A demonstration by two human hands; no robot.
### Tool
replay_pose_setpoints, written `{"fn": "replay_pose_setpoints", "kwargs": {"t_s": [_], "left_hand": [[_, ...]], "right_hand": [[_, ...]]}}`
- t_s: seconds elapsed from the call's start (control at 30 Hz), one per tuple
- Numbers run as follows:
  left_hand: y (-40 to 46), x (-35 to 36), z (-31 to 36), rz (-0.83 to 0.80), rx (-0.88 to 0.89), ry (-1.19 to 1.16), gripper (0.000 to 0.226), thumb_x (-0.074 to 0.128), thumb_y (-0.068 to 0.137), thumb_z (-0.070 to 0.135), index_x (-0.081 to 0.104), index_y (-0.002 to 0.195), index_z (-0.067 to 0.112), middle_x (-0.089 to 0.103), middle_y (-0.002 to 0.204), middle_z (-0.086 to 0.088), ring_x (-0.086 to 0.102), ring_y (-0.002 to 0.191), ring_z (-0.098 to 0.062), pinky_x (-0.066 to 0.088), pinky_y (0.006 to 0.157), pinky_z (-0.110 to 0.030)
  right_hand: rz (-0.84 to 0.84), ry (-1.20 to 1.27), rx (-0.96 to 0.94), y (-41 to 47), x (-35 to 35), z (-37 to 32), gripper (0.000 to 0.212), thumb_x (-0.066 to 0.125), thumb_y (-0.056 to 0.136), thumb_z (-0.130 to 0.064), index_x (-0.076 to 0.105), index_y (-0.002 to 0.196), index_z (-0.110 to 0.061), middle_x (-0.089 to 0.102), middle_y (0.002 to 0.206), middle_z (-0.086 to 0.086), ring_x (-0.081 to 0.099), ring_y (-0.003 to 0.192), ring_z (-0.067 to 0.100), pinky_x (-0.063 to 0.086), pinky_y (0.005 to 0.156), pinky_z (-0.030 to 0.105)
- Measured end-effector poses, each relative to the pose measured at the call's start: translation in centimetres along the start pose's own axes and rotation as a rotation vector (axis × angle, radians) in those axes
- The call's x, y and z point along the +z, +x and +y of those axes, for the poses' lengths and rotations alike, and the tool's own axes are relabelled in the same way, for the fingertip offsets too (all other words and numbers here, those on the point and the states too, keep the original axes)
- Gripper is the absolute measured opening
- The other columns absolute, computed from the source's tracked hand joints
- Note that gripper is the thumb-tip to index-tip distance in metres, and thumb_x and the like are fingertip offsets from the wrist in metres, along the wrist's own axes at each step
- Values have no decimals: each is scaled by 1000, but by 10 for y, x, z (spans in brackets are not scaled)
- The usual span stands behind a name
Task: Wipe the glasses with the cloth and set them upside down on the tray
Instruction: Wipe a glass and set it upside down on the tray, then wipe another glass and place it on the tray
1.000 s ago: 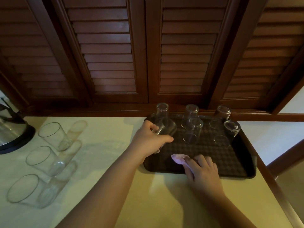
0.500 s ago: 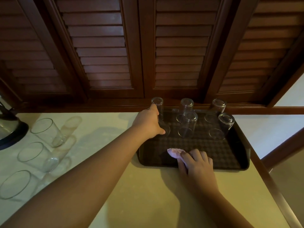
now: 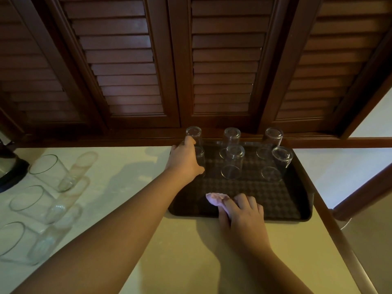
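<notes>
Glass tumblers: 6 on tray (image 3: 305,200), 3 off.

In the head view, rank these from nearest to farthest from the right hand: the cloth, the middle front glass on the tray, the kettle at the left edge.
From the right hand:
1. Cloth: held in its fingers, at the tray's near edge.
2. Middle front glass: upside down, mid-tray, beyond the hand.
3. Kettle: far left on the counter.

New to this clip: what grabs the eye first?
Clear upside-down glasses cluster at the back of the dark rectangular tray, where the left hand grips one. The right hand holds a pale pink cloth at the tray's front edge. Three more glasses stand left.
</notes>
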State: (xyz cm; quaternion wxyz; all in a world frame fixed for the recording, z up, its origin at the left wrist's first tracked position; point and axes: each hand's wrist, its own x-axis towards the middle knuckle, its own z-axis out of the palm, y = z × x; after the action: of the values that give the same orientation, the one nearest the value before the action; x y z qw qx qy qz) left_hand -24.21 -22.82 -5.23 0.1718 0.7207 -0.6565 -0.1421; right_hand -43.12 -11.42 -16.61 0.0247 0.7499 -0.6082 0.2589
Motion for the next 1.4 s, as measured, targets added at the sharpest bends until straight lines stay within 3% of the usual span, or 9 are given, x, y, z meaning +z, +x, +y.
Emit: {"fn": "replay_pose_setpoints", "kwargs": {"t_s": [0.37,0.53,0.63,0.73,0.8,1.0,1.13,1.3,1.4], "left_hand": [[-15,6,-10,100,-107,-156,100,98,81,38,37,158,22,59,155,-7,60,141,-30,58,113,-43],[-49,-5,-13,161,-144,-226,95,90,87,50,37,161,21,52,161,-3,53,148,-25,54,116,-42],[-87,-20,-15,198,-108,-287,65,80,94,57,56,146,26,70,136,8,68,123,-11,60,99,-28],[-135,-42,-22,261,32,-353,21,70,100,56,71,104,35,73,86,19,72,85,0,56,72,-12],[-163,-58,-31,317,145,-409,21,67,102,52,72,93,34,71,76,19,73,79,-3,56,66,-14],[-205,-104,-77,403,207,-415,16,75,102,42,76,94,29,76,81,20,74,76,-1,57,70,-13],[-220,-130,-127,497,87,-332,26,69,100,55,76,93,31,74,82,22,72,81,0,56,70,-17],[-233,-145,-196,660,-66,-140,31,69,97,60,76,100,30,69,86,24,64,89,-4,57,69,-25],[-238,-146,-238,633,-212,-7,50,72,89,66,72,121,27,68,107,10,53,102,-16,55,84,-35]], "right_hand": [[-58,-2,14,0,-4,2,35,58,96,-35,65,130,-33,54,104,-5,49,100,17,45,82,35],[-52,45,70,0,-8,5,38,66,95,-21,67,132,-29,54,113,-4,48,105,16,46,88,34],[-3,53,71,5,-18,1,40,71,93,-12,67,131,-24,57,115,0,50,107,21,47,90,39],[56,135,92,13,-29,-17,43,65,95,-7,65,135,-22,58,120,6,50,110,25,43,93,36],[93,199,43,18,-34,-41,40,60,97,-7,66,135,-18,58,120,8,52,111,27,35,93,28],[28,382,-132,28,-33,-138,34,68,94,-2,69,126,-12,54,118,5,52,108,23,51,87,36],[-54,478,-193,34,-19,-191,36,66,97,-5,65,129,-21,52,117,-1,51,107,18,58,86,43],[-139,616,-341,36,-10,-239,33,50,104,-6,58,127,-28,58,124,-42,52,107,9,57,84,36],[-236,658,-303,38,4,-263,30,42,106,-14,55,128,-31,69,121,-29,56,108,12,56,83,34]]}}
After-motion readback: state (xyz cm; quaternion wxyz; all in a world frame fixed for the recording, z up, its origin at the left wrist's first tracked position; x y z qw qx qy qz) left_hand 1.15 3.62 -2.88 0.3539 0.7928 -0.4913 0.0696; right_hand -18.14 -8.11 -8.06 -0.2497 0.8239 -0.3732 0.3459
